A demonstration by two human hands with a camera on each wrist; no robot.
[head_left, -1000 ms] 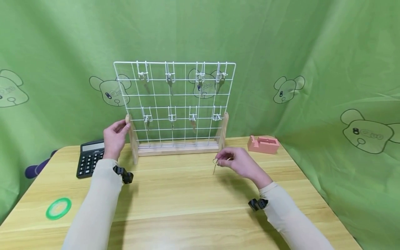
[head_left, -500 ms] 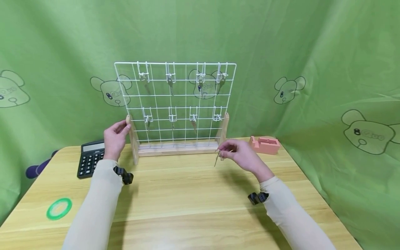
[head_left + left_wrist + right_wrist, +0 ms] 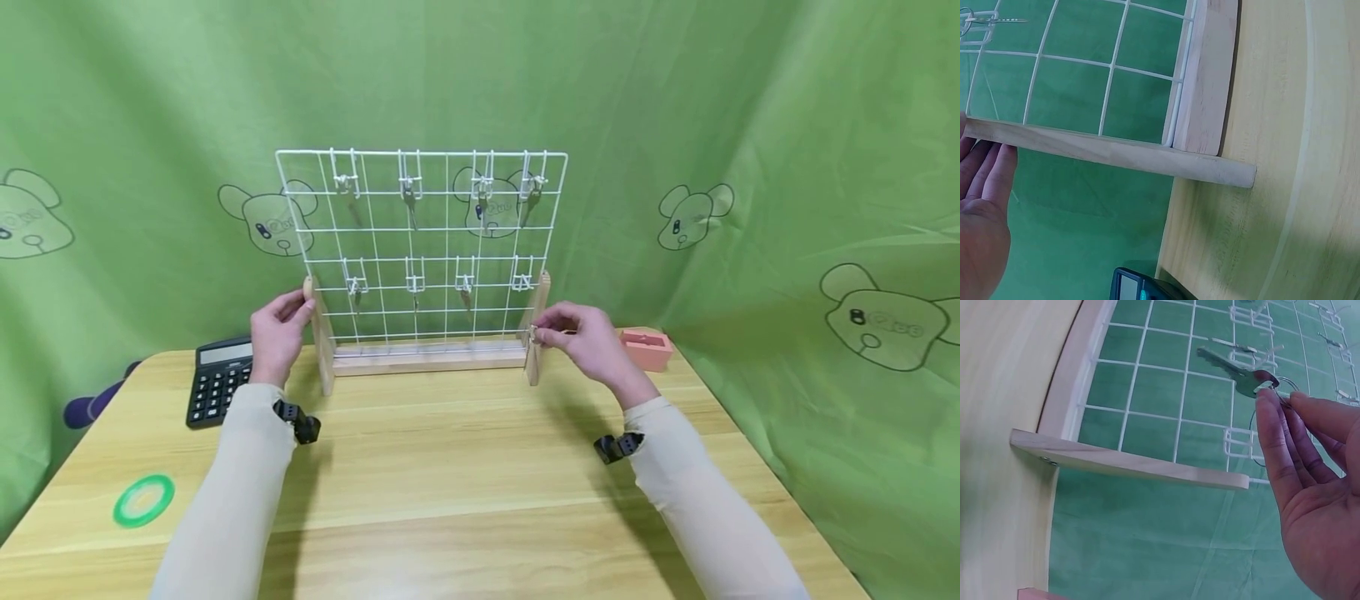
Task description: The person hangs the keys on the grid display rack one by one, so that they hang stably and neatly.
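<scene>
A white wire grid rack (image 3: pixel 447 229) stands upright on wooden legs at the back of the table. My left hand (image 3: pixel 277 333) grips the top of its left wooden post (image 3: pixel 323 350), fingers behind the wood. Between thumb and fingertips, my right hand (image 3: pixel 592 343) pinches a metal key (image 3: pixel 1238 374) by its ring (image 3: pixel 1289 382), in front of the right wooden post (image 3: pixel 534 367). In the right wrist view the key points away from the fingertips and overlaps the grid. Keys hang from several wire hooks in two rows; the lower right hook (image 3: pixel 522 282) bears none.
A black calculator (image 3: pixel 213 392) lies behind my left forearm. On the right stands a pink tape dispenser (image 3: pixel 648 352), partly covered by my right hand. A green ring-shaped roll (image 3: pixel 122 507) lies at the front left of the wooden table (image 3: pixel 420 483). Green curtain hangs behind.
My right hand has risen and moved slightly right and away from me with the key, from over the table to the right post. My left hand has stayed on the left post.
</scene>
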